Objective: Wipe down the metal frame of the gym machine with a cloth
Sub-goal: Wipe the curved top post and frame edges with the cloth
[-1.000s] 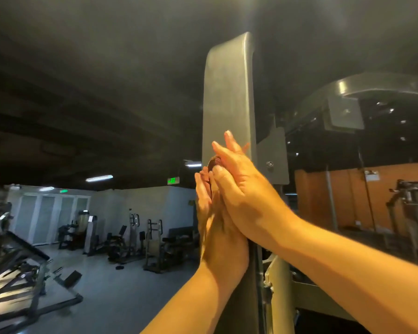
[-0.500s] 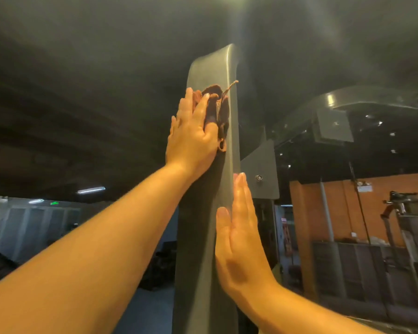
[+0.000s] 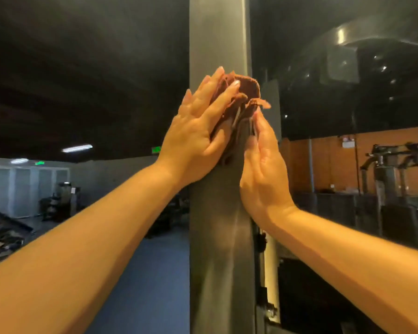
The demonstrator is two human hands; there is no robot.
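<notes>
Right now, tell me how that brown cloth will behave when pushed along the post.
Probably floppy: the brown cloth bunches in folds under the left hand. Likely light, since flat fingers pin it to the upright metal post. It may slide easily on smooth metal.

The post (image 3: 217,237) stands upright in the middle, with the cloth (image 3: 245,92) on its front face. The left hand (image 3: 196,131) lies flat on the cloth from the left. The right hand (image 3: 263,169) lies against the post's right edge, fingertips touching the cloth from below.
</notes>
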